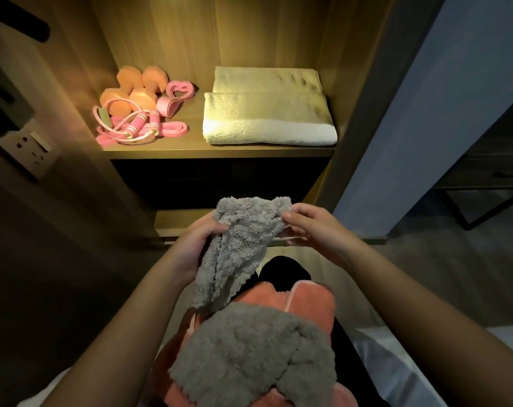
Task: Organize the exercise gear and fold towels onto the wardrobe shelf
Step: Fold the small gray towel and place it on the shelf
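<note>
Both hands, left hand (190, 248) and right hand (314, 230), pinch the gray towel (240, 242) at its top edge; it looks soft, light and limp; best held by the corners.

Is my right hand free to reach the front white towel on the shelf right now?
Not freely, it seems: the right hand pinches the grey towel, which the left hand also grips. The way itself looks open; nothing stands before the front white towel on the shelf.

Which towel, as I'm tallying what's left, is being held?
The upper grey towel, held by the left hand and right hand; the other grey towel lies loose below.
</note>
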`<move>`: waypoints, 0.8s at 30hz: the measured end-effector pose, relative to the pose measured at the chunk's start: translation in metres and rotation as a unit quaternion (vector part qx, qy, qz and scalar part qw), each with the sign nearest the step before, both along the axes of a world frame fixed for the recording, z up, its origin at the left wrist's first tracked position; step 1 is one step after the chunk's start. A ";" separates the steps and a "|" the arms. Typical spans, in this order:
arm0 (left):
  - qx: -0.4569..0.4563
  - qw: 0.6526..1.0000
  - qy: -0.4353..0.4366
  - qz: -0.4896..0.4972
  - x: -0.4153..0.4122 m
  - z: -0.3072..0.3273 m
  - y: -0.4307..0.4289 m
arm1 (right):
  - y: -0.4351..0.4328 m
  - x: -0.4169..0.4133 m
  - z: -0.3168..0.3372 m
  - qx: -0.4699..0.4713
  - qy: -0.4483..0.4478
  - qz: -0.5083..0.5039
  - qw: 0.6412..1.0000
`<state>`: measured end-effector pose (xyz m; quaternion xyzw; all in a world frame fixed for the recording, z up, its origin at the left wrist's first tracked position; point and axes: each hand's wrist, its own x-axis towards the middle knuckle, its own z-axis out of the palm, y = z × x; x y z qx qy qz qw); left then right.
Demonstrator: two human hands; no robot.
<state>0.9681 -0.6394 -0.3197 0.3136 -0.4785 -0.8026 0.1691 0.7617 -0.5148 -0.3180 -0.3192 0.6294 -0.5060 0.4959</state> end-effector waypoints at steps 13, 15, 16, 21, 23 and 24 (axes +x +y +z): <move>-0.405 0.883 -0.236 0.007 -0.019 0.047 -0.046 | -0.043 -0.008 0.069 -0.073 0.054 -0.022 0.996; -0.464 0.870 -0.161 -0.039 -0.031 0.069 -0.059 | -0.051 -0.013 0.091 -0.088 0.105 -0.001 0.991; -0.488 0.861 -0.127 -0.072 -0.039 0.079 -0.064 | -0.056 -0.016 0.101 -0.093 0.124 0.013 0.988; -0.542 0.815 -0.081 -0.187 -0.083 0.110 -0.073 | -0.068 -0.029 0.140 -0.081 0.205 0.083 0.972; -0.537 0.823 -0.071 -0.173 -0.093 0.110 -0.077 | -0.069 -0.037 0.144 -0.081 0.224 0.091 0.967; -0.529 0.832 -0.059 -0.156 -0.096 0.110 -0.078 | -0.069 -0.042 0.144 -0.079 0.236 0.088 0.964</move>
